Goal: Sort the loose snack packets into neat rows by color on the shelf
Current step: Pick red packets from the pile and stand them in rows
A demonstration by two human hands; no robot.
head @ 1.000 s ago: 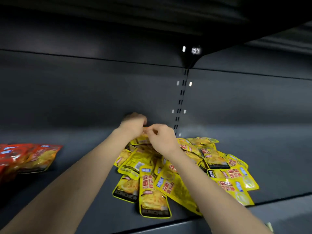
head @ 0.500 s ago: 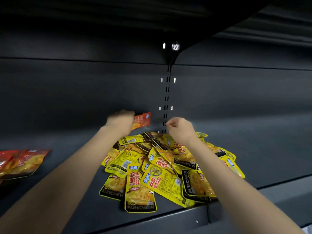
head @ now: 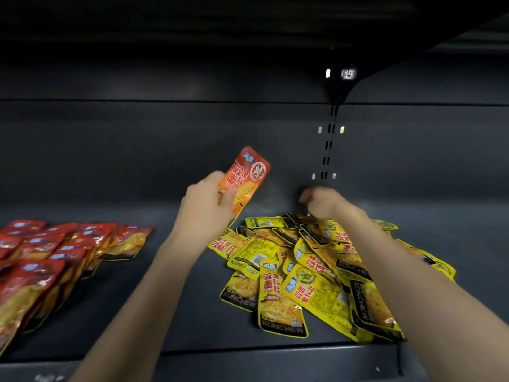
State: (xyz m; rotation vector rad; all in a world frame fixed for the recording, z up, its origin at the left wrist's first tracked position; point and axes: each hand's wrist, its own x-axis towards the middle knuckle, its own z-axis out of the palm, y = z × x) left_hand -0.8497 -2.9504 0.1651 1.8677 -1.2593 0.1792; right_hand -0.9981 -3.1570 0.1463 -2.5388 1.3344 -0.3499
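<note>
My left hand (head: 205, 206) grips a red-orange snack packet (head: 246, 177) by its lower end and holds it upright above the dark shelf (head: 170, 312). A loose heap of yellow packets (head: 308, 274) lies to the right of centre. My right hand (head: 327, 202) hovers blurred over the far edge of that heap with fingers bent downward; nothing shows in it. Red packets (head: 55, 252) lie in overlapping rows at the left end of the shelf.
The shelf's dark back wall (head: 137, 147) carries a slotted upright (head: 327, 150) behind the heap. Another shelf board (head: 248, 28) hangs overhead. The shelf's front lip (head: 248, 362) runs along the bottom. Bare shelf floor lies between the red rows and the yellow heap.
My left hand has lifted the red packet out of the yellow heap and turned it upright. My right hand let go of it and stays over the heap. The view swung left, showing more red rows.
</note>
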